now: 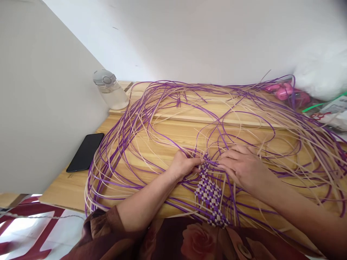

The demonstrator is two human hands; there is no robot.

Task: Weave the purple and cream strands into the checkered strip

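Note:
A narrow woven piece in a purple and cream check lies on the table in front of my body, with long loose purple and cream strands fanning out from it. My left hand pinches at the upper left edge of the weave, thumb and forefinger closed by its strands. On the other side, my right hand has its fingers bent and closed around purple strands near the top of the weave. The exact strands between the fingertips are partly hidden.
Loose strands arc in a wide bundle around the wooden table. A black phone lies at the left edge, a clear bottle stands behind it. Plastic bags and a pink item sit at the back right, by the wall.

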